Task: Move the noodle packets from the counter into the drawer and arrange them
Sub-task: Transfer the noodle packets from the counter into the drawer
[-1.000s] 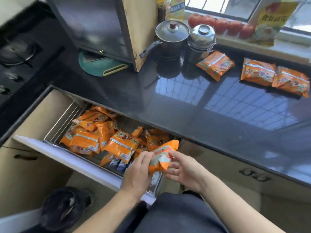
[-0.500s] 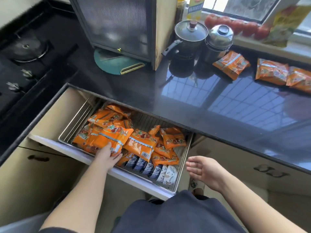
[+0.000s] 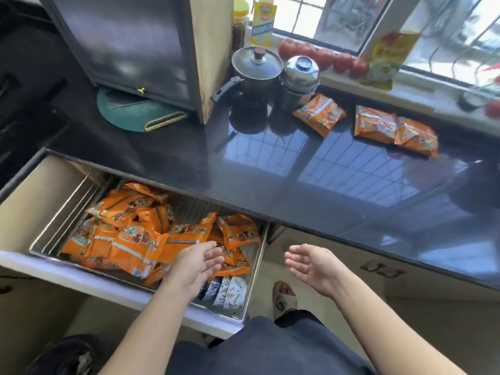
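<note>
Head view: the left hand hangs released over the open drawer, hiding part of the orange packets heaped inside. The right hand is released too, palm up. Three packets lie on the surface, their print blurred.

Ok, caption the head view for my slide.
Both hands, left hand and right hand, open over the packet-filled drawer; three noodle packets left on the counter.

No text is legible at this resolution. The orange noodle packets, the yellow carton beside the window and the yellow pouch on the sill carry printing, but it is too blurred to read.
</note>
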Action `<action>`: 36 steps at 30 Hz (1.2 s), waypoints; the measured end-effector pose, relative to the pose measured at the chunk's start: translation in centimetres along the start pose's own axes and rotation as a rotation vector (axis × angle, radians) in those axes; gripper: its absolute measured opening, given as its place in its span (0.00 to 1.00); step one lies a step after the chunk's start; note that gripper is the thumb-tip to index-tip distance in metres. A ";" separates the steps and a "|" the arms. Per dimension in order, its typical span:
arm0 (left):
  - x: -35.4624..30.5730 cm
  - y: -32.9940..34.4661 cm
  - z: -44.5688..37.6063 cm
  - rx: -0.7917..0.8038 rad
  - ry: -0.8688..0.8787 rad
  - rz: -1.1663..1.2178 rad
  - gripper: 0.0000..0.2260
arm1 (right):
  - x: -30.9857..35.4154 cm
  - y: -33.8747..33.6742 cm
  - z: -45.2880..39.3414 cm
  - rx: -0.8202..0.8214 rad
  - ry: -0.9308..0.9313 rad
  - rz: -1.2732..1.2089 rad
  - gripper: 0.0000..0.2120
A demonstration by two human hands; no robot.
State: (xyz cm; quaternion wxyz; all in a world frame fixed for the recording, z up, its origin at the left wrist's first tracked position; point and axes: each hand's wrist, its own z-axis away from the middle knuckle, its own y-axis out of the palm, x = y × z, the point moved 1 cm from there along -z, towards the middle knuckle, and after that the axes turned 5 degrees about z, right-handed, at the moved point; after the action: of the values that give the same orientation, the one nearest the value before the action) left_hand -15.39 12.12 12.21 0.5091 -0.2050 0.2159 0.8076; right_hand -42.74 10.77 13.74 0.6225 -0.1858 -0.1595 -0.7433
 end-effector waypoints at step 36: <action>1.0 40.3 0.2 -0.139 0.033 0.054 0.09 | 36.2 -43.4 -24.3 -0.231 -0.266 -0.324 0.07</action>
State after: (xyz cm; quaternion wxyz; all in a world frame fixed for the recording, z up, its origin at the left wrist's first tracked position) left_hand -52.50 -2.68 17.46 0.4680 -0.2472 0.1731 0.8306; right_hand -93.00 -24.46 9.29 0.4431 -0.3241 -0.1818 -0.8159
